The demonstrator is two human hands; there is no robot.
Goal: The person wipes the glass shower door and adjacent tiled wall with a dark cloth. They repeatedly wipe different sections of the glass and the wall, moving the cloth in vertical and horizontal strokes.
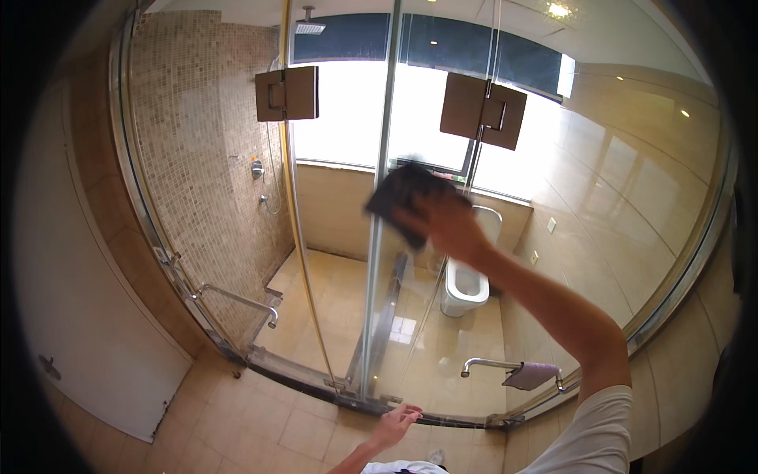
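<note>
My right hand (456,228) is raised and presses a dark cloth (394,198) to the glass panel (417,302) of a shower and toilet enclosure; both are blurred. The cloth lies beside the vertical glass edge (373,255) and below the right brown metal hinge (482,111). Low in front of my body is my left hand (397,423), its fingers loosely bent, with nothing seen in it. A purple cloth (532,375) hangs over the metal door handle (491,362) at the right.
Behind the glass stand a white toilet (466,284) and a mosaic-tiled shower wall (183,118). Another metal handle (240,301) sticks out at the left. A dark sill (296,385) runs along the glass foot. A white door (89,284) is far left.
</note>
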